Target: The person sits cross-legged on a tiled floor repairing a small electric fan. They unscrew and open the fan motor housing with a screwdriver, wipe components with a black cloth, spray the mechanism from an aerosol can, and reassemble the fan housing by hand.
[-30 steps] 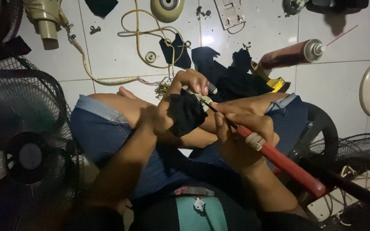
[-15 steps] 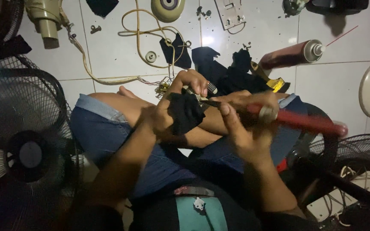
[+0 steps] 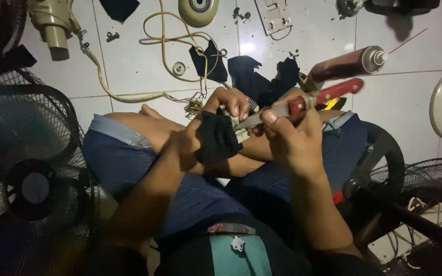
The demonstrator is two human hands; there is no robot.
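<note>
Head view: fan (image 3: 26,174) at left of frame, tiled floor (image 3: 405,97) above. Pliers (image 3: 303,105) swung up since half second ago, red handles now toward upper right. Right hand (image 3: 292,140) clamped on pliers; left hand (image 3: 221,122) clamped on black part (image 3: 216,138), frame centre, jaws touching it.

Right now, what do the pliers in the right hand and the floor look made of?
Pliers: dull grey metal jaws, handles in glossy red sleeves, probably plastic or rubber. Floor: glazed white ceramic tile, judging by grout lines and a bright reflection.
</note>
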